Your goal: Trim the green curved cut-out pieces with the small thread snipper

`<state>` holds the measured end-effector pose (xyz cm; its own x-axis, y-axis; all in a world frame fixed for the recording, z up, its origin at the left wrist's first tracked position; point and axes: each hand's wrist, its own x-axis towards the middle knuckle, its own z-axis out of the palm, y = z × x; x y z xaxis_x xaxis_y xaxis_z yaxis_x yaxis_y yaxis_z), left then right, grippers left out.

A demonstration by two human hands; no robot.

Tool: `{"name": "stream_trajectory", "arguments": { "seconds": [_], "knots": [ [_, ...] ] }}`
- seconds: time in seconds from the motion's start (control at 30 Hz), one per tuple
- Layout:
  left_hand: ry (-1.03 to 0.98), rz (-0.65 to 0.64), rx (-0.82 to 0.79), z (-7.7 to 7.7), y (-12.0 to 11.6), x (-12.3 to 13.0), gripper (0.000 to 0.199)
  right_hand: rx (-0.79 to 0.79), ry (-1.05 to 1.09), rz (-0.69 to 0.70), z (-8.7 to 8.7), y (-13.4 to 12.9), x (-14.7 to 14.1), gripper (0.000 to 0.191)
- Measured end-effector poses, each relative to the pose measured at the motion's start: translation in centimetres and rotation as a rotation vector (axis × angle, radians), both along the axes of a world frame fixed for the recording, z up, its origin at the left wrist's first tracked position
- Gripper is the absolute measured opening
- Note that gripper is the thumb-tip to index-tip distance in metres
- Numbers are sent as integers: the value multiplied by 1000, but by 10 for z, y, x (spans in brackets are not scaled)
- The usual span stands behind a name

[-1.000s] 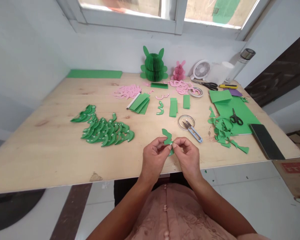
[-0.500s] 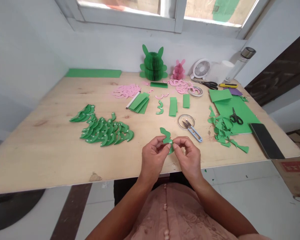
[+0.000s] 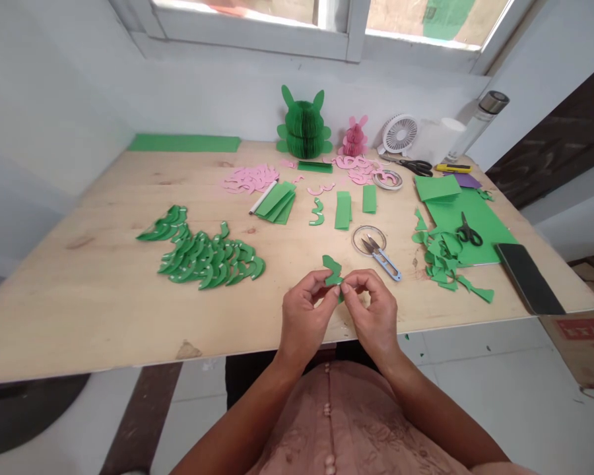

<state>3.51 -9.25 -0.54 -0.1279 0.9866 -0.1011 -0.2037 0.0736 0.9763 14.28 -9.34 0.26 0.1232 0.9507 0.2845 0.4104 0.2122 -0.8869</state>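
Both of my hands pinch one wavy green paper cutout (image 3: 332, 266) above the front of the table. My left hand (image 3: 307, 310) grips it from the left, thumb against fingers. From the other side my right hand (image 3: 371, 307) pinches the same piece, the fingertips almost meeting. The lower part of the cutout is mostly hidden by my thumbs. A similar green wavy cutout (image 3: 317, 212) with white patches lies farther back. Thread snips (image 3: 383, 258) with a blue handle rest across a roll of tape (image 3: 355, 241) right of my hands.
A pile of green cutouts (image 3: 210, 260) spreads at left, pink cutouts (image 3: 251, 178) behind. Folded green papers (image 3: 343, 211) lie mid-table. Green scraps (image 3: 440, 257), black scissors (image 3: 468, 231) and a phone (image 3: 529, 279) are at right. A green honeycomb paper figure (image 3: 304, 128) stands by the wall.
The cutout has tilted and shifted slightly right between my fingers, with less of its lower part showing. Both hands keep their pinch in nearly the same place.
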Motion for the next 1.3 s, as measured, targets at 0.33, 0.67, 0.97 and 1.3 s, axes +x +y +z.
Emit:
{"name": "stream_trajectory", "arguments": {
  "seconds": [0.33,0.67,0.97,1.3],
  "knots": [
    [-12,11,-7,-1,0,0,26,11,15,13,-2,-2,1,7],
    [20,-12,11,-4,-1,0,25,-2,13,11,-2,-2,1,5],
    [38,-25,9,-1,-1,-1,24,-6,3,21,-4,0,1,6],
    [74,-69,36,-3,-2,-2,25,-45,26,16,-3,-2,2,5]
  ]
}}
